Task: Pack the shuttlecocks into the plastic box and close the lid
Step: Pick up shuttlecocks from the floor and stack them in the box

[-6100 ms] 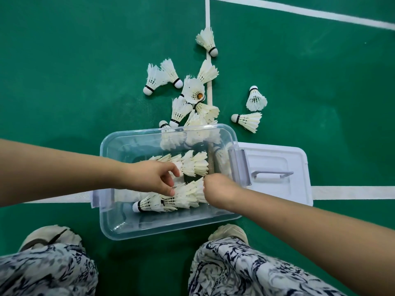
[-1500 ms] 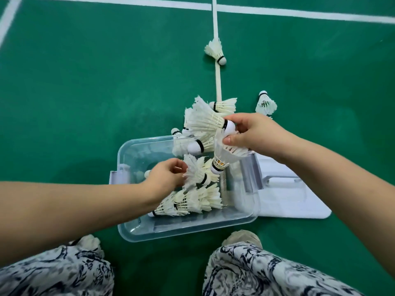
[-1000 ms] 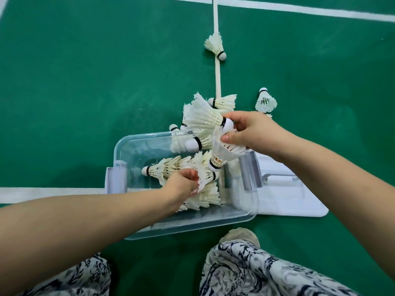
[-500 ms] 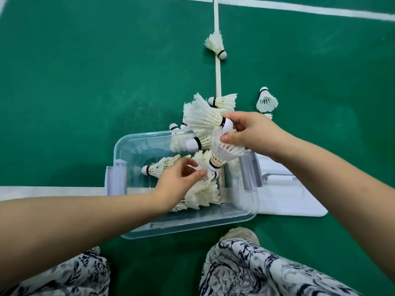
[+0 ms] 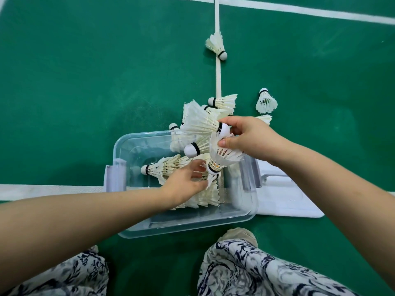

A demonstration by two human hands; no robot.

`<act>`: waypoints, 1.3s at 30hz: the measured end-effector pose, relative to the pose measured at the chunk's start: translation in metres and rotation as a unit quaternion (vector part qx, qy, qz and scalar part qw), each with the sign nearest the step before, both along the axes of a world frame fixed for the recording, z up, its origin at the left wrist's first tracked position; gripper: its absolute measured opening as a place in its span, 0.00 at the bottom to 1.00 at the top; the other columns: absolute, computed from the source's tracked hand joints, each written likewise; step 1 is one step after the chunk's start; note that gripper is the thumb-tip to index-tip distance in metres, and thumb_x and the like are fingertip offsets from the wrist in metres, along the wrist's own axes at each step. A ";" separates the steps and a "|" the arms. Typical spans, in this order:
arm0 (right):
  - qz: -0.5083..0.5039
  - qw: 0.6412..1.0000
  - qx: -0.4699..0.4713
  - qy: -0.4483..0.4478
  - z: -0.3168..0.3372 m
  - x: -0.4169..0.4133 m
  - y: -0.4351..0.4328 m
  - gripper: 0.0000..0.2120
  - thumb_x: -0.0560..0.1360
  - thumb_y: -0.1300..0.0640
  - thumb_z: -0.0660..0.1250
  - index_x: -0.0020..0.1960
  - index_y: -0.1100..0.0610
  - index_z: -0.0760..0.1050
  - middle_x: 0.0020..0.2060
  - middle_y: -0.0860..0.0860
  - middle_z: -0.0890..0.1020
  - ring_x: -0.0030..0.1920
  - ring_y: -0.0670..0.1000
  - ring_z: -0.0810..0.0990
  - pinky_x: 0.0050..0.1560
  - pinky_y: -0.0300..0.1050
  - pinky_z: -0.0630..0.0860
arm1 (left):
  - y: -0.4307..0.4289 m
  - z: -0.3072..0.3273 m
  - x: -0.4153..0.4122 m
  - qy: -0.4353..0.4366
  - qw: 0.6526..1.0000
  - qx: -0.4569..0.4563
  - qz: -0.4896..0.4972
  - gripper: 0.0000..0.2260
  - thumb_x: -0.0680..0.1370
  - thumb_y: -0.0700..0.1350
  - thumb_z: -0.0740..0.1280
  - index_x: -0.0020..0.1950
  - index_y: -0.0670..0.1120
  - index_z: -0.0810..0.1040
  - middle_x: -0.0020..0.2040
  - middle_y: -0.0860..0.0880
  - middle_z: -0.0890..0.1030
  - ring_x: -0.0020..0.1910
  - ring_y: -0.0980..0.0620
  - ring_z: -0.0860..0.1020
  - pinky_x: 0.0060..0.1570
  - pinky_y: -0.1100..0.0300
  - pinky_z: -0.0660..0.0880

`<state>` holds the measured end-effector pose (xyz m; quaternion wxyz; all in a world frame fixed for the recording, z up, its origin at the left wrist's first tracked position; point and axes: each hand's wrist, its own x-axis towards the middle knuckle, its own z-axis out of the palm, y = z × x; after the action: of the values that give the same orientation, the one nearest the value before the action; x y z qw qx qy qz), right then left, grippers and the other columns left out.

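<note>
**Right hand (image 5: 250, 137) pinches a bunch of shuttlecocks (image 5: 198, 124) above the far right corner of the box (image 5: 188, 226).**
The lowest hangs cork-down, just right of the left hand (image 5: 183, 184), whose fingers are spread over those already packed.

We look down on a green court floor (image 5: 85, 82) crossed by white lines (image 5: 218, 77). A clear plastic box (image 5: 192, 225) sits on it, straddling the line that runs left to right. Its white lid (image 5: 284, 201) lies flat just beside the box's right end. Beyond the box, loose shuttlecocks (image 5: 223, 101) lie on the floor. The far shuttlecock (image 5: 215, 47) rests on the line running away from us, the upright shuttlecock (image 5: 266, 101) stands cork up to the right, and others lie close to the box's far rim. A pale shoe (image 5: 241, 236) rests near the box's near wall.
</note>
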<state>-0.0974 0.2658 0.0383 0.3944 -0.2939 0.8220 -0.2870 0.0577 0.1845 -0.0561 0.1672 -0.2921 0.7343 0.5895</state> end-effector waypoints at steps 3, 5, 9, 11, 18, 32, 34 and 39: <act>0.006 1.000 0.000 0.005 0.005 0.004 0.000 0.21 0.71 0.61 0.71 0.63 0.50 0.75 0.38 0.49 0.75 0.44 0.48 0.73 0.50 0.40 0.70 | -0.002 -0.004 -0.001 0.002 1.000 0.009 -0.004 0.27 0.69 0.47 0.66 0.67 0.48 0.67 0.60 0.50 0.78 0.60 0.51 0.76 0.65 0.55 0.70; 0.010 1.000 -0.001 0.004 0.007 0.006 0.000 0.20 0.71 0.61 0.71 0.61 0.50 0.76 0.37 0.48 0.75 0.43 0.48 0.74 0.51 0.40 0.71 | -0.003 -0.006 -0.001 0.001 1.000 0.007 -0.018 0.27 0.68 0.48 0.64 0.67 0.50 0.67 0.61 0.50 0.78 0.60 0.52 0.76 0.65 0.55 0.70; 0.014 1.000 0.005 0.006 0.007 0.008 0.001 0.18 0.71 0.61 0.71 0.60 0.51 0.76 0.37 0.48 0.76 0.44 0.51 0.76 0.50 0.39 0.71 | -0.003 -0.009 -0.001 -0.009 0.999 0.038 -0.032 0.24 0.74 0.41 0.65 0.70 0.48 0.64 0.64 0.49 0.75 0.64 0.53 0.73 0.66 0.60 0.66; 0.017 1.000 0.002 0.004 0.007 0.009 0.002 0.18 0.71 0.61 0.71 0.60 0.51 0.76 0.35 0.46 0.75 0.42 0.48 0.74 0.48 0.39 0.69 | -0.001 -0.011 0.000 -0.016 0.998 0.041 -0.042 0.26 0.74 0.43 0.67 0.71 0.48 0.63 0.66 0.49 0.74 0.65 0.52 0.72 0.67 0.60 0.65; 0.023 0.999 0.005 0.024 0.007 0.008 0.006 0.21 0.71 0.60 0.71 0.63 0.50 0.75 0.33 0.42 0.72 0.41 0.47 0.73 0.44 0.36 0.67 | 0.003 -0.013 -0.004 -0.026 0.997 0.057 -0.034 0.38 0.64 0.55 0.70 0.71 0.49 0.61 0.66 0.46 0.74 0.65 0.49 0.72 0.69 0.51 0.67; 0.026 0.999 0.007 0.033 0.012 0.010 0.011 0.22 0.71 0.59 0.72 0.63 0.49 0.74 0.35 0.42 0.73 0.41 0.47 0.75 0.49 0.35 0.70 | -0.050 0.067 0.022 -0.001 0.984 -0.169 -0.047 0.18 0.70 0.51 0.71 0.57 0.51 0.70 0.49 0.53 0.78 0.48 0.53 0.78 0.50 0.59 0.75; 0.035 0.999 0.011 0.031 0.010 0.013 0.013 0.22 0.71 0.60 0.71 0.63 0.49 0.74 0.33 0.40 0.73 0.35 0.42 0.74 0.41 0.27 0.69 | -0.059 0.075 0.023 0.029 0.981 -0.191 0.013 0.23 0.68 0.51 0.72 0.59 0.49 0.69 0.50 0.52 0.76 0.49 0.52 0.75 0.51 0.58 0.73; 0.069 0.997 0.025 0.015 0.000 0.023 0.014 0.19 0.70 0.61 0.71 0.59 0.48 0.76 0.36 0.41 0.78 0.35 0.40 0.75 0.44 0.35 0.71 | -0.052 0.083 0.018 0.095 0.982 -0.150 0.064 0.14 0.67 0.50 0.72 0.50 0.53 0.73 0.47 0.56 0.75 0.48 0.56 0.74 0.52 0.60 0.72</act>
<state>-0.0746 0.2800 0.0383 0.4080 -0.3446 0.8125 -0.2337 0.0761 0.1328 0.0271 0.0126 -0.3029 0.8067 0.5073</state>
